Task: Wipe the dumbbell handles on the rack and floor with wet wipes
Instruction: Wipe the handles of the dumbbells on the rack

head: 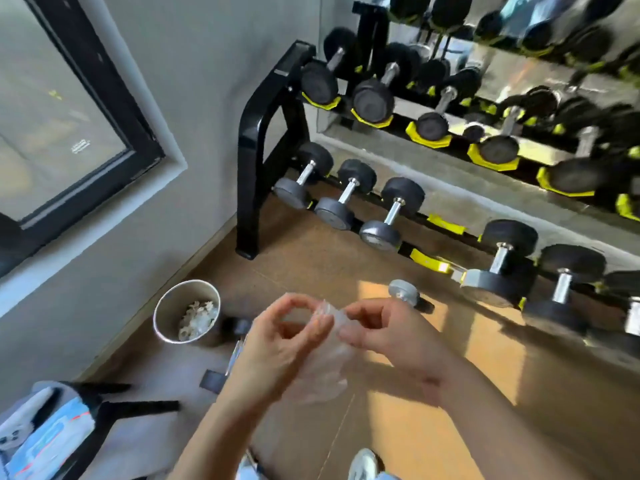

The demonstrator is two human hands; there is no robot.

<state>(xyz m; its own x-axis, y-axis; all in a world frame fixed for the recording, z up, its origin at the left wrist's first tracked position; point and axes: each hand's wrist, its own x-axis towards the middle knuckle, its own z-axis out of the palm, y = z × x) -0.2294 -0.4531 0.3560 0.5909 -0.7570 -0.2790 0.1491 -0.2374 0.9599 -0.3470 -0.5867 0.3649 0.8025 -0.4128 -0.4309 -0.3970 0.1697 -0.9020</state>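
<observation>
Both hands are raised in front of me over the brown floor. My left hand point(277, 337) and my right hand point(388, 336) each pinch the top edge of a thin translucent sheet point(325, 379), perhaps a plastic glove, which hangs limp between them. Behind stands the black dumbbell rack point(256, 133). Its lower tier holds several chrome-handled dumbbells point(334, 200), and more sit in yellow cradles on the upper tier point(374, 91). One small grey dumbbell point(405, 292) lies on the floor just beyond my right hand. A blue and white wet wipes pack point(45, 441) is at the bottom left.
A round bin point(187, 311) with crumpled white wipes stands on the floor by the grey wall, with a small dark weight point(239, 325) beside it. A black-framed window point(104, 98) fills the left wall. A mirror backs the rack. My shoe point(363, 464) shows at the bottom.
</observation>
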